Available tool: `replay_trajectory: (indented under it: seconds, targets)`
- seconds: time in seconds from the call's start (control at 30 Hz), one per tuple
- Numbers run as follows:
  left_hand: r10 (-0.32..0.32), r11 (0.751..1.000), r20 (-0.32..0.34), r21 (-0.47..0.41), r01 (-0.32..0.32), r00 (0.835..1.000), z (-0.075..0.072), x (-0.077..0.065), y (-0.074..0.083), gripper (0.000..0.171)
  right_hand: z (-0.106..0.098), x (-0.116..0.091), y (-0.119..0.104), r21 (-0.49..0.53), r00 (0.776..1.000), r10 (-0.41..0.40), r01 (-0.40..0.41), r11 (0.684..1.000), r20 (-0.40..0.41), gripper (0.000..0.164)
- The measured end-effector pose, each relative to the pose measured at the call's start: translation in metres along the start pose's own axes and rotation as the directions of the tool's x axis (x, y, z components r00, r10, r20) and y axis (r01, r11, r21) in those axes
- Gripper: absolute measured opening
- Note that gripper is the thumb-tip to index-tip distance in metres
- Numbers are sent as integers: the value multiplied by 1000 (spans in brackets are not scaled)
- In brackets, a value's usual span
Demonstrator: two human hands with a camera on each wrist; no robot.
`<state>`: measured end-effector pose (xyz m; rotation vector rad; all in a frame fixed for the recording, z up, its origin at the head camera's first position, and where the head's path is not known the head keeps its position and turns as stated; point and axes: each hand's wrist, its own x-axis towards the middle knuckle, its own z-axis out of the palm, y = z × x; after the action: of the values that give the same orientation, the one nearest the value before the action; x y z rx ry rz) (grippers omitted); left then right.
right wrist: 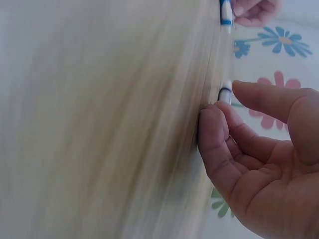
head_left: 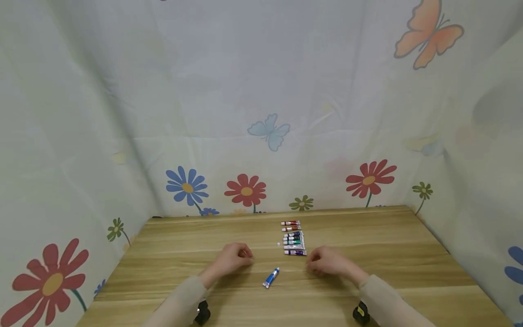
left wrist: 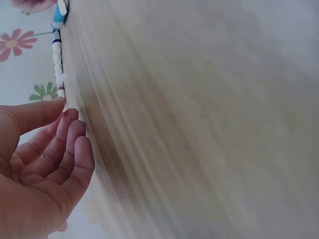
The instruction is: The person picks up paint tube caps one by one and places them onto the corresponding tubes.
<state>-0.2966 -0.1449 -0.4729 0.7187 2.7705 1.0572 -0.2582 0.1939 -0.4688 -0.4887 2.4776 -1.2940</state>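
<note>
On the table between the hands lies a small blue paint tube [head_left: 271,277], set at a slant with its narrow end pointing away. My left hand [head_left: 234,258] rests to its left, fingers loosely curled and holding nothing, as the left wrist view confirms. To the right of the tube is my right hand [head_left: 328,261], also with loosely bent fingers, its thumb apart from them in the right wrist view. Just beyond it, a column of several paint tubes lies side by side, including a purple tube [head_left: 295,252], a green tube [head_left: 292,242] and a red tube [head_left: 290,223].
A tiny white piece [head_left: 278,244] lies left of the tube column. The wooden table [head_left: 175,254] is bordered at the back and sides by a hanging curtain [head_left: 310,172] printed with flowers and butterflies. Dark bands with devices sit at both wrists.
</note>
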Motion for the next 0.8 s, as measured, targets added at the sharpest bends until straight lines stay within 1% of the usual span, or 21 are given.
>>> replay_trajectory:
  seconds: [0.1, 0.37, 0.57, 0.67, 0.8]
  targets:
    - [2, 1000, -8, 8, -2, 1000, -3, -4, -1, 9, 7, 0, -6, 3, 999, -30, 30, 1000, 40, 9]
    - [-38, 998, -2, -40, 38, 999, -6, -13, 3, 7, 25, 7, -22, -6, 995, -50, 51, 999, 85, 10]
    - [-28, 999, -10, -38, 27, 1000, -12, -20, 2, 8, 42, 19, -31, -7, 994, -91, 92, 996, 67, 10]
    - [-27, 999, -21, -26, 27, 999, -15, -24, 0, 9, 49, 25, -34, -6, 994, -92, 93, 996, 55, 11]
    - [-37, 999, -36, -34, 36, 999, -18, -28, -5, 9, 56, 32, -38, -28, 995, -92, 93, 995, 43, 14]
